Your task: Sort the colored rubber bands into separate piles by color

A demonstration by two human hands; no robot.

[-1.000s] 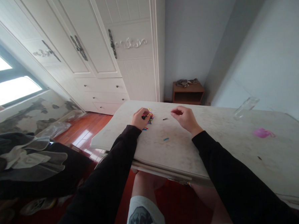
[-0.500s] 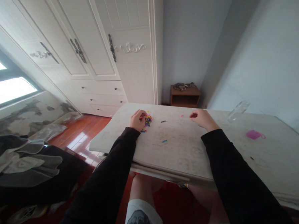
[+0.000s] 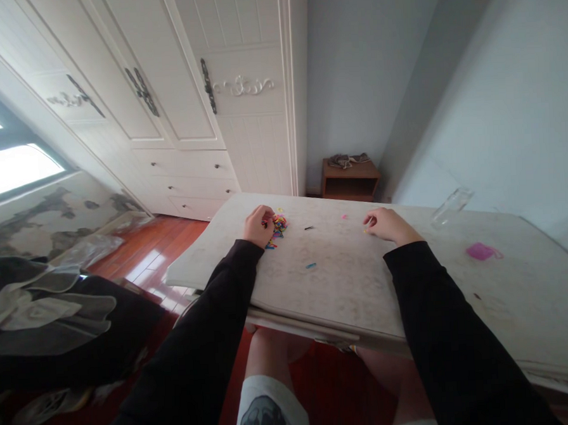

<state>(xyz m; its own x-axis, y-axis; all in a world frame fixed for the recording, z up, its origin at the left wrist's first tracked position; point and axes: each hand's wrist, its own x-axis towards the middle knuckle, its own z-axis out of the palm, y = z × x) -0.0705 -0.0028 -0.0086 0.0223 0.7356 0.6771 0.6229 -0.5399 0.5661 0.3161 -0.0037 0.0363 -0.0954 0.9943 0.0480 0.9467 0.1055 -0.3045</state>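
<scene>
The left hand (image 3: 258, 225) is curled loosely, its fingertips resting on the near edge of a small pile of coloured pieces (image 3: 278, 225) on the table (image 3: 345, 292). Whether it pinches one of them I cannot tell. The right hand (image 3: 385, 225) lies well to the right of the pile, fingers bent down to the tabletop. It looks nearly closed, but anything between its fingertips is too small to make out.

The pieces look like short, thin clips or sticks in red, yellow, blue and green. Judging by their size they are very light, stiff and smooth, easy to scatter, and best taken one at a time by the tips of thumb and forefinger.

A black piece (image 3: 308, 228) lies alone just right of the pile, a pink speck (image 3: 344, 217) further right, and a blue piece (image 3: 310, 265) nearer the person. The tabletop is pale, matt and mottled with stains.

Far right of the pile, a clear glass jar (image 3: 452, 205) lies on its side, and a pink lid (image 3: 480, 251) rests apart from it. Beyond the pile stand a white panelled wardrobe (image 3: 241, 113) and a low wooden nightstand (image 3: 349, 178).
</scene>
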